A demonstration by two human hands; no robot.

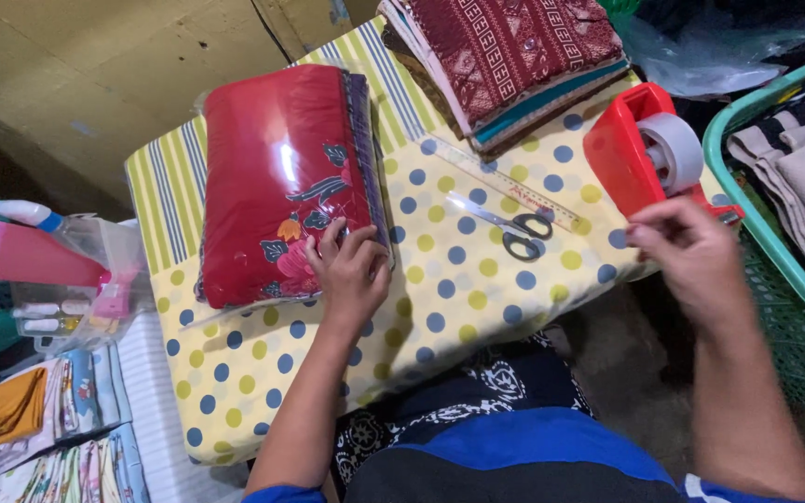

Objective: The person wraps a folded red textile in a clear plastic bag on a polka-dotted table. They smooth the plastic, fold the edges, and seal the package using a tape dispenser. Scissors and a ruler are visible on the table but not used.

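Left hand (351,270) flat, fingers spread, pressing the red wrapped cloth pack (277,177) down at ten o'clock so it stays put. Right hand (691,256) pinching at the red tape holder (640,144) at two o'clock; blurry, cannot tell if tape is held. Scissors (514,228) between, close for reaching.

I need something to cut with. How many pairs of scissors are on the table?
1. The scissors lie on the dotted table, beside a ruler, between the left hand and the tape dispenser. Others could be hidden under the fabric stacks.
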